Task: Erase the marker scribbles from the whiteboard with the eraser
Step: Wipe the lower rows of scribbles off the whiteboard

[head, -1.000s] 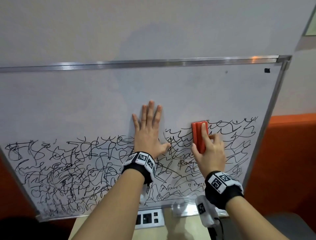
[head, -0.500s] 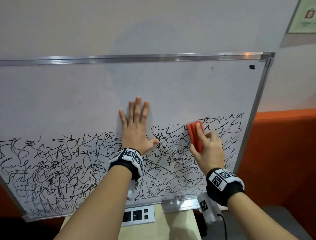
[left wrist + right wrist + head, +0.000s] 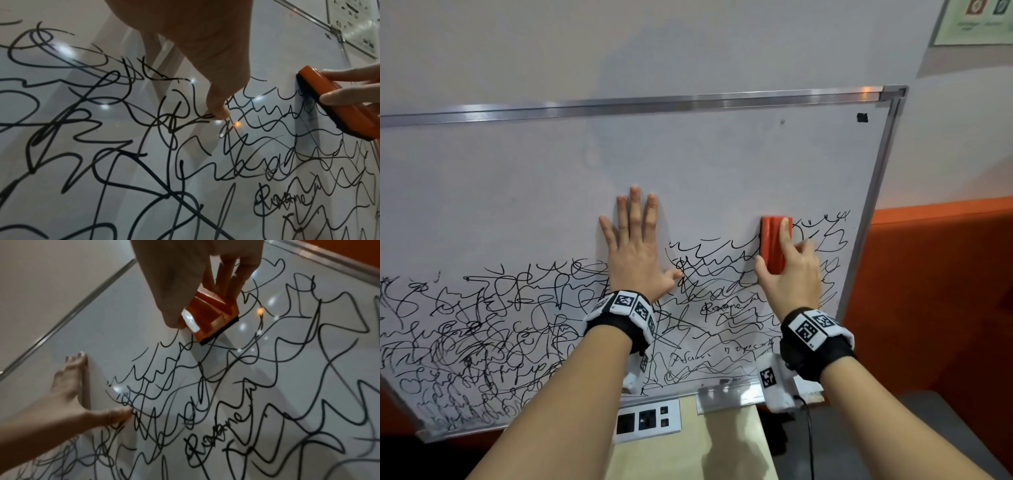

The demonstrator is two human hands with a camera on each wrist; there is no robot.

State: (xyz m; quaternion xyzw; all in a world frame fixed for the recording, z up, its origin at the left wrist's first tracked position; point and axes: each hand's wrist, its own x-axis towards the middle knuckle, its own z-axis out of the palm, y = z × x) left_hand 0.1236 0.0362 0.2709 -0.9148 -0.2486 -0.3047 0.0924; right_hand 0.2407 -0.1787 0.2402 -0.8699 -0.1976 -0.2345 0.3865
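Since a second ago my right hand (image 3: 787, 277) has slid the eraser (image 3: 774, 245) rightward and a little up along the scribbles' (image 3: 517, 325) top edge, nearer the board's (image 3: 688, 164) right edge. Nearest me, below the bottom edge, sits a socket panel (image 3: 647, 419); on the board my left hand (image 3: 635, 253) lies flat, fingers straight, thumb touching the ink. Beyond it I clasp the eraser upright between thumb and fingers, its dark felt against the board, scribbles under and right of it; above, the board is wiped bare.
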